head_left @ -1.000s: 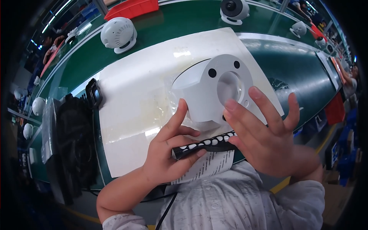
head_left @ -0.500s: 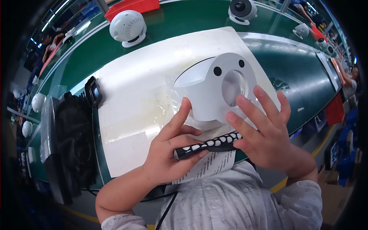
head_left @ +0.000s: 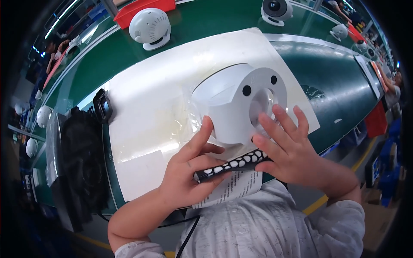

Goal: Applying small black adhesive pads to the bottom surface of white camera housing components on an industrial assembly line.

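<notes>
A black strip with white oval patches is gripped between the thumb and fingers of my left hand, just in front of my body. My left index finger points up against the lower left side of a white rounded housing, which lies tilted with its round opening facing right and toward me. Black round pads dot the rim around that opening. My right hand has its fingers spread in front of the opening, its thumb by the strip's right end; whether it touches is unclear. Under the strip hangs a printed paper sheet.
The housing rests on a white board on the green table. At left lie a black bag-like bundle and a black framed device. Farther back stand a white vented unit, another with a dark round front, and a red tray.
The housing has tipped and shifted slightly toward me. My right hand has moved a little left and down, its thumb closer to the strip. My left hand keeps its hold.
</notes>
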Available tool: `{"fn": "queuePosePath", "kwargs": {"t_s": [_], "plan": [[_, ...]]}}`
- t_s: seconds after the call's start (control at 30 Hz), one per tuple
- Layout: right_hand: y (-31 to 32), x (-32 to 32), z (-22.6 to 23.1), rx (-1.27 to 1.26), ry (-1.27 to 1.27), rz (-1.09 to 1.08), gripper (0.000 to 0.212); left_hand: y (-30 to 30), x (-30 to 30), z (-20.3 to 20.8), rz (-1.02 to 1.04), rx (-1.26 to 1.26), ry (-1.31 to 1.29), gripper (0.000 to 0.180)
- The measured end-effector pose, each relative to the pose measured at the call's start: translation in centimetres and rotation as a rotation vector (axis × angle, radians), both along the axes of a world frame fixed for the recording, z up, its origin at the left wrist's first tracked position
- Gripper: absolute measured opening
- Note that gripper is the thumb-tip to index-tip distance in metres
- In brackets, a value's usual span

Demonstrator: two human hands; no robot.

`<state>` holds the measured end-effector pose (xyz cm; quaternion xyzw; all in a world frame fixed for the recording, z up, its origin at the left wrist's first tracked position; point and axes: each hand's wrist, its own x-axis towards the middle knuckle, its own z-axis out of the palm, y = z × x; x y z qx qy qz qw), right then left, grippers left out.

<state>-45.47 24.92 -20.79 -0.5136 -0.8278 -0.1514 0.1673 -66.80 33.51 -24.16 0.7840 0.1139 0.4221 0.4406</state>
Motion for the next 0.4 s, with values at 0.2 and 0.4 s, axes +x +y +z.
{"fn": "queuePosePath", "kwargs": {"t_s": [0.2, 0.4], "plan": [[-0.4, 0.9, -0.4, 0.068, 0.218, 0.047, 0.041, 0.0, 0.0, -0.1, -0.014, 0.022, 0.031, 0.016], [-0.2, 1.0, 0.4, 0.047, 0.02, 0.056, 0.045, 0.2, 0.1, -0.1, -0.004, 0.031, 0.024, 0.018]]}}
